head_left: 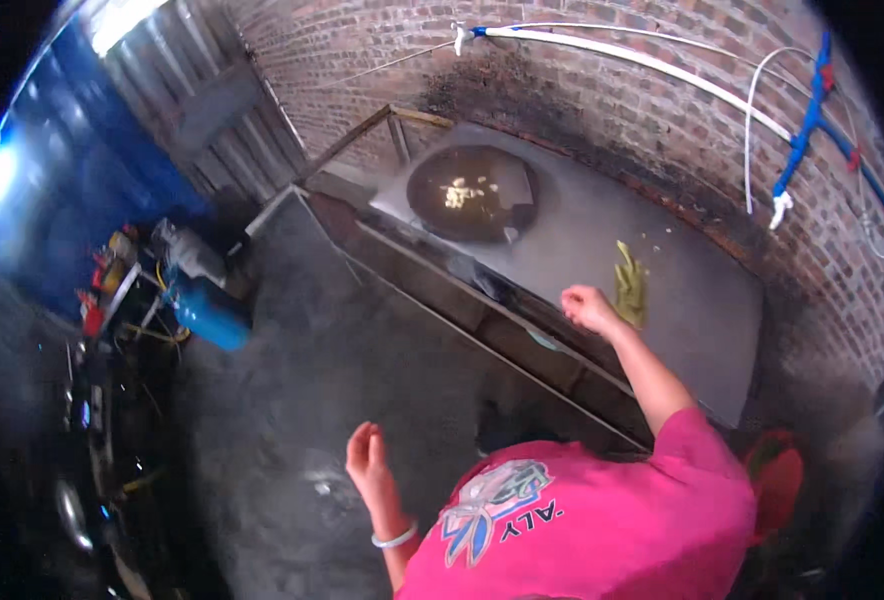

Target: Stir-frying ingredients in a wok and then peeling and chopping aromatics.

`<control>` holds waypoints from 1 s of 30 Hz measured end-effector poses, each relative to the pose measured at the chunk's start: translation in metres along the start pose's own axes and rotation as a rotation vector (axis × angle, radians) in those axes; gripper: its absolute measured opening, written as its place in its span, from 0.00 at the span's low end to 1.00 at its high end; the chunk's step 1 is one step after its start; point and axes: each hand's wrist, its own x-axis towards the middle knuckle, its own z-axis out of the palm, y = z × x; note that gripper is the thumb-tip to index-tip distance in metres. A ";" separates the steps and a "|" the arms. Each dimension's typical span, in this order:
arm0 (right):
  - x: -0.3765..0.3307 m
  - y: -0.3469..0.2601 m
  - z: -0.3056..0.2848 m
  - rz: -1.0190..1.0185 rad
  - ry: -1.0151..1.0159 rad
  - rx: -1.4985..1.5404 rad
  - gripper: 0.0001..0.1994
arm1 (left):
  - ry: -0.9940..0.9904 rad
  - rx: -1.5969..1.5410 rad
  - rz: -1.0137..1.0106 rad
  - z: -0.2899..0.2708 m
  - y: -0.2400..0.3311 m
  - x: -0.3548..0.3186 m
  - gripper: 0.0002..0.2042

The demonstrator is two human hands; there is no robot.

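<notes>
My right hand (590, 308) is over the front edge of a long grey worktop (582, 220). Its fingers are curled together, and whatever they may hold is too small to make out. Just beyond it lies a yellow-green glove (630, 290), apart from the fingers. My left hand (368, 462) hangs over the floor in front of the worktop, fingers loosely bent with nothing visible in them. Toward the far left end of the worktop is a round dark pan-like surface (427, 205) with several small pale pieces (455, 192) on it.
An open metal frame with shelves (472, 318) runs under the worktop's front. White pipes (612, 58) and blue pipes (812, 110) cross the brick wall behind. A blue gas cylinder (209, 312) is on the left floor; a red round object (777, 485) is at the right.
</notes>
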 end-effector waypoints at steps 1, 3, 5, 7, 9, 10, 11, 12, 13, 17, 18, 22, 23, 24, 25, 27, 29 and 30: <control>0.040 -0.007 0.007 -0.073 0.060 -0.069 0.09 | -0.016 0.026 0.001 0.006 -0.002 0.030 0.12; 0.110 -0.035 0.019 -0.346 0.206 -0.215 0.11 | -0.089 0.025 -0.066 0.018 -0.010 0.080 0.12; 0.162 -0.077 0.041 -0.149 0.256 -0.216 0.13 | -0.131 0.031 -0.118 0.028 -0.004 0.123 0.12; 0.207 -0.072 0.051 -0.048 0.330 -0.332 0.15 | -0.135 0.089 -0.119 0.051 0.008 0.172 0.12; 0.237 -0.081 0.064 0.057 0.399 -0.437 0.17 | -0.161 0.133 -0.122 0.068 0.010 0.226 0.12; 0.244 -0.080 0.066 0.160 0.378 -0.455 0.19 | -0.189 0.145 -0.144 0.078 0.004 0.251 0.11; 0.245 -0.090 0.071 0.265 0.348 -0.466 0.21 | -0.214 0.161 -0.168 0.084 -0.004 0.277 0.11; 0.248 -0.097 0.072 0.375 0.321 -0.473 0.24 | -0.244 0.180 -0.193 0.092 -0.010 0.303 0.11; 0.251 -0.102 0.070 0.420 0.337 -0.469 0.24 | -0.283 0.198 -0.211 0.104 -0.013 0.328 0.11; 0.246 -0.120 0.061 0.471 0.438 -0.441 0.25 | -0.609 0.382 -0.128 0.181 -0.023 0.425 0.11; 0.241 -0.126 0.061 0.441 0.483 -0.392 0.26 | -0.748 0.503 0.125 0.200 -0.022 0.449 0.12; 0.235 -0.143 0.063 0.382 0.617 -0.285 0.26 | -1.108 0.624 0.689 0.288 0.004 0.487 0.17; 0.234 -0.146 0.071 0.369 0.648 -0.256 0.26 | -1.185 0.598 0.731 0.304 -0.001 0.491 0.20; 0.233 -0.150 0.079 0.352 0.676 -0.227 0.25 | -1.258 0.572 0.774 0.320 -0.006 0.492 0.23; 0.234 -0.150 0.093 0.383 0.685 -0.228 0.25 | -1.305 0.618 0.848 0.338 -0.005 0.491 0.25; 0.241 -0.143 0.127 0.494 0.709 -0.268 0.22 | -1.367 0.654 0.917 0.376 -0.003 0.487 0.28; 0.247 -0.149 0.147 0.566 0.708 -0.288 0.21 | -1.332 0.821 1.029 0.402 -0.007 0.482 0.31; 0.250 -0.156 0.152 0.509 0.679 -0.209 0.20 | -1.349 0.819 1.019 0.412 -0.016 0.482 0.31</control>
